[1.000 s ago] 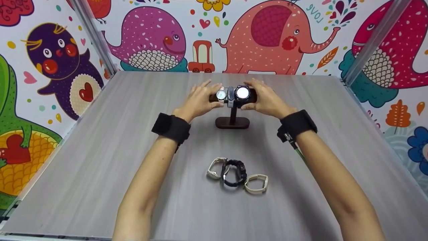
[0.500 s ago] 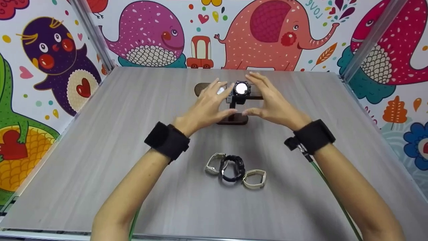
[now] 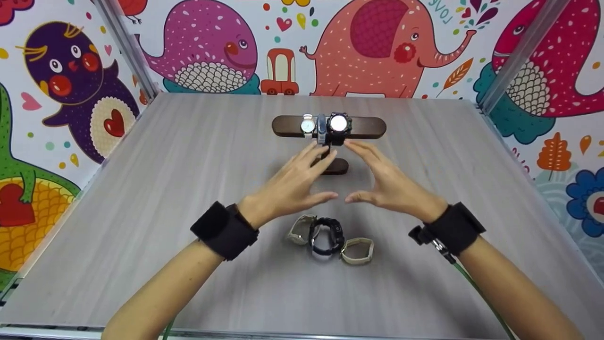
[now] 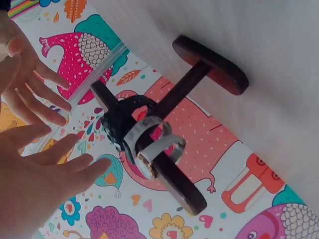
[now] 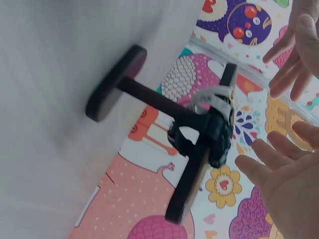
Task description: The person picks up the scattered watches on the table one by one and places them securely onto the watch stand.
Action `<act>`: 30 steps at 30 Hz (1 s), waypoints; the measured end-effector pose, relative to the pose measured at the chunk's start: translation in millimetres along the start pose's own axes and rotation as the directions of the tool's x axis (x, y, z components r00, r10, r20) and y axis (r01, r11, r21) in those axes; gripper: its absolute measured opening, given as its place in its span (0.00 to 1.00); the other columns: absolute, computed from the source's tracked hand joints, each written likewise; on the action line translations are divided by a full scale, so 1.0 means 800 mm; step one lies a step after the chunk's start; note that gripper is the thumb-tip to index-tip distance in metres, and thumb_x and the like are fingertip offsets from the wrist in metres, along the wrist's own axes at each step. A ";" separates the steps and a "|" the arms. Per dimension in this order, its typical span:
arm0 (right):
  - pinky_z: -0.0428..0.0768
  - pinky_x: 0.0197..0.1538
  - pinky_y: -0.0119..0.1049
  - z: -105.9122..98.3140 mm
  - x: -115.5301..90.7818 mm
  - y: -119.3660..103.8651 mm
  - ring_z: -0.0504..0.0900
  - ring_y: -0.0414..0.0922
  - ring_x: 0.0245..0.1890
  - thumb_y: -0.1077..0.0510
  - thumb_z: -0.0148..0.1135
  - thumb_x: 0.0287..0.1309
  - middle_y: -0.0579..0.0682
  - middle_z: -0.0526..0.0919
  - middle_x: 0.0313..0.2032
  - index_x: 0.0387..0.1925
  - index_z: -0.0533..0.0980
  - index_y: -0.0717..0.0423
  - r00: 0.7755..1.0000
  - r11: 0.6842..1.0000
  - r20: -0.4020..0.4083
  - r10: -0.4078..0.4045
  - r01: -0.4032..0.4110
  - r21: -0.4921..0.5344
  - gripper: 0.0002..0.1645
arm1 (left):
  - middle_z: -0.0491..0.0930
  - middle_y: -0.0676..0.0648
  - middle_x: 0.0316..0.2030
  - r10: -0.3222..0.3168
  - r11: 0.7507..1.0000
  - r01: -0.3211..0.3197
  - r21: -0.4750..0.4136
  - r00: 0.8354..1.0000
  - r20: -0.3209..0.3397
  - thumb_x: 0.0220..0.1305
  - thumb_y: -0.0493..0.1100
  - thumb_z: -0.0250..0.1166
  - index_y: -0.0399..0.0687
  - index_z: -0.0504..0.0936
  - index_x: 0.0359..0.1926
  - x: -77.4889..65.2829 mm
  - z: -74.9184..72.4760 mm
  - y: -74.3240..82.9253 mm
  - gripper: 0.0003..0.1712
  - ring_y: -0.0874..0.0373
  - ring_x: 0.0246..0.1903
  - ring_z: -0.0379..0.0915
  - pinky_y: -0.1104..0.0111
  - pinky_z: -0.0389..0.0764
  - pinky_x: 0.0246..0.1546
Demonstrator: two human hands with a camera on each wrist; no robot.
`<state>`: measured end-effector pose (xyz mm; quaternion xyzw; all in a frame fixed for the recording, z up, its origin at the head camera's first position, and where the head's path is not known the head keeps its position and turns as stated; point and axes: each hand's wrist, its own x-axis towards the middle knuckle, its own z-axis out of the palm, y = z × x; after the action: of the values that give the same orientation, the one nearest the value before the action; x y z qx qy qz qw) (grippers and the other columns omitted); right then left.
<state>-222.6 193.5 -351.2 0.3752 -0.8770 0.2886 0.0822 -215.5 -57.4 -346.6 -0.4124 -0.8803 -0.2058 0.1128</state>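
Observation:
A dark wooden T-shaped watch stand [image 3: 369, 127] stands upright toward the back of the table. On its bar, side by side, hang a silver watch [image 3: 307, 125], a grey band watch [image 3: 322, 124] and a black watch [image 3: 338, 123] with a bright face. My left hand [image 3: 293, 182] is in front of the stand's post, fingers extended and holding nothing. Facing it, my right hand [image 3: 394, 184] has its fingers out and thumb apart, also holding nothing. In the left wrist view the stand [image 4: 182, 186] is apart from the fingers.
Nearer me on the table [image 3: 212, 293] lie a white watch [image 3: 298, 231], a black watch [image 3: 336, 236] and a cream watch [image 3: 357, 259], close together. Printed cartoon panels [image 3: 302, 28] rise behind and at both sides. Green cables [image 3: 481, 293] trail from the wristbands.
Both hands have let go of the stand's bar and drawn back toward me. The bar's two ends, covered before, are now visible. The watches on the table stay put.

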 end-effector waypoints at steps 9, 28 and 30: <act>0.72 0.71 0.52 0.032 -0.037 -0.003 0.66 0.58 0.72 0.46 0.78 0.46 0.59 0.62 0.73 0.78 0.52 0.57 0.994 1.000 0.110 0.012 -0.013 0.010 0.64 | 0.63 0.30 0.70 0.027 0.995 -0.021 -0.102 0.998 0.055 0.63 0.53 0.70 0.34 0.63 0.72 -0.032 0.025 0.007 0.46 0.39 0.72 0.61 0.55 0.71 0.71; 0.75 0.68 0.52 0.084 -0.058 -0.002 0.76 0.56 0.64 0.43 0.78 0.47 0.59 0.77 0.63 0.68 0.67 0.65 0.948 0.998 0.317 0.034 -0.015 -0.064 0.53 | 0.70 0.32 0.64 0.047 0.998 -0.039 -0.045 0.982 0.185 0.55 0.57 0.75 0.33 0.67 0.70 -0.075 0.083 0.017 0.50 0.43 0.64 0.70 0.60 0.78 0.66; 0.77 0.67 0.50 0.088 -0.059 -0.001 0.78 0.54 0.62 0.43 0.77 0.49 0.58 0.79 0.61 0.67 0.69 0.64 0.946 0.998 0.323 0.027 -0.007 -0.063 0.49 | 0.72 0.33 0.62 0.041 0.999 -0.036 -0.032 0.981 0.188 0.55 0.56 0.76 0.32 0.68 0.69 -0.076 0.088 0.018 0.50 0.43 0.63 0.71 0.60 0.78 0.65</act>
<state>-183.9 181.6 -425.4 0.4071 -0.8902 0.1970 -0.0539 -167.9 -58.6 -427.5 -0.4486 -0.8758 -0.1762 0.0270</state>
